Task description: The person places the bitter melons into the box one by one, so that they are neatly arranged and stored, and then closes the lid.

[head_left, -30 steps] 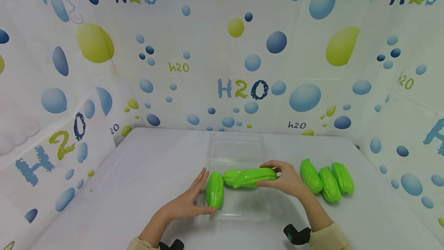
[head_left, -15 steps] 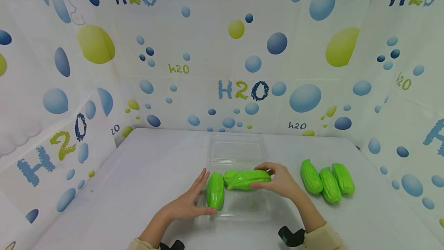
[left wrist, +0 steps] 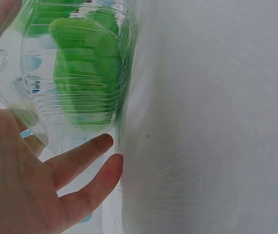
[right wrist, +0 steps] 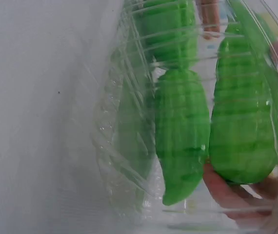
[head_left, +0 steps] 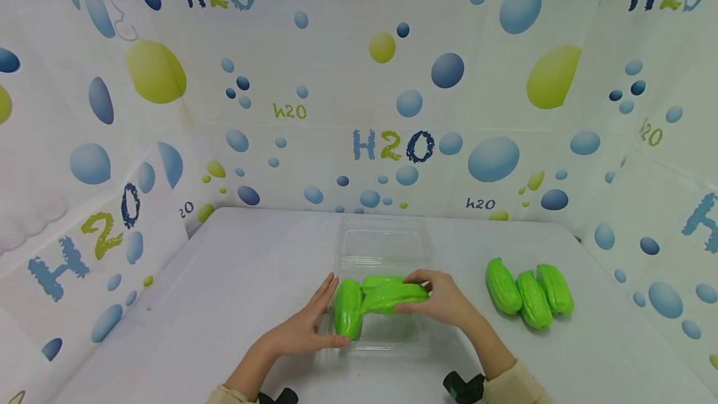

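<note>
A clear plastic box (head_left: 392,341) sits mid-table. One ridged green gourd (head_left: 348,309) lies front to back along its left side. Another green gourd (head_left: 382,280) lies crosswise at the back, partly covered by the held one. My right hand (head_left: 445,299) grips the right end of a held gourd (head_left: 392,298) between thumb and fingers. In the right wrist view this held gourd (right wrist: 244,112) is raised above the lying gourd (right wrist: 182,131), seen through the wall. At the box's left side my left hand (head_left: 300,329) spreads, fingers extended along the wall, thumb near the front corner.
The box's open clear lid (head_left: 384,240) lies flat behind it. On the right of the white-covered table (head_left: 241,254) lie three more green gourds (head_left: 531,297), close together. A printed curtain (head_left: 325,55) hangs behind and at both sides.
My right hand has moved left and toward me with its gourd, uncovering part of the gourd behind it. The left hand stays by the box's left side.
</note>
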`<state>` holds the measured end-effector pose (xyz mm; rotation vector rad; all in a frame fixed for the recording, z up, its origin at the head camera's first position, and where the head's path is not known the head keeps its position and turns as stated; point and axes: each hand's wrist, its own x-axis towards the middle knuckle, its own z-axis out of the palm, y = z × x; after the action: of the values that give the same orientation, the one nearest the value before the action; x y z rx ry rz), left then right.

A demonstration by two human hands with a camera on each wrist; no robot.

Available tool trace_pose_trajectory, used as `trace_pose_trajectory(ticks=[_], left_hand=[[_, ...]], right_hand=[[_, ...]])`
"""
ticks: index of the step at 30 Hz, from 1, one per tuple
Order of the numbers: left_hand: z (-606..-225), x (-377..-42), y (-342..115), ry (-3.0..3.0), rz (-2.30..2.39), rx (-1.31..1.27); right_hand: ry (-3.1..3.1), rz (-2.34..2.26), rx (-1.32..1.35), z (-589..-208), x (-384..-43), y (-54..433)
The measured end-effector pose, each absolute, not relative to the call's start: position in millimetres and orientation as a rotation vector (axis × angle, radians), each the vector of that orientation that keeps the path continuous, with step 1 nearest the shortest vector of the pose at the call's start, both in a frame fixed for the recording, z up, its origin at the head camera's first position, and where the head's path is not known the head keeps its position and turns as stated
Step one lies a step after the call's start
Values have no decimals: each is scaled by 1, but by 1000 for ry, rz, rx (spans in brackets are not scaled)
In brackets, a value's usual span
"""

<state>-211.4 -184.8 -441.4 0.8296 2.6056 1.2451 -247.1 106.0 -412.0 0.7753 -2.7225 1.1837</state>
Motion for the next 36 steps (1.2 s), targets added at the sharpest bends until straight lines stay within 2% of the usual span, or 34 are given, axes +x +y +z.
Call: trace_pose_trajectory(ticks=[36], left_hand=[[-442,-212,-184,2615,1233,828]], right_hand=[[-2877,739,595,-422,-237,88]])
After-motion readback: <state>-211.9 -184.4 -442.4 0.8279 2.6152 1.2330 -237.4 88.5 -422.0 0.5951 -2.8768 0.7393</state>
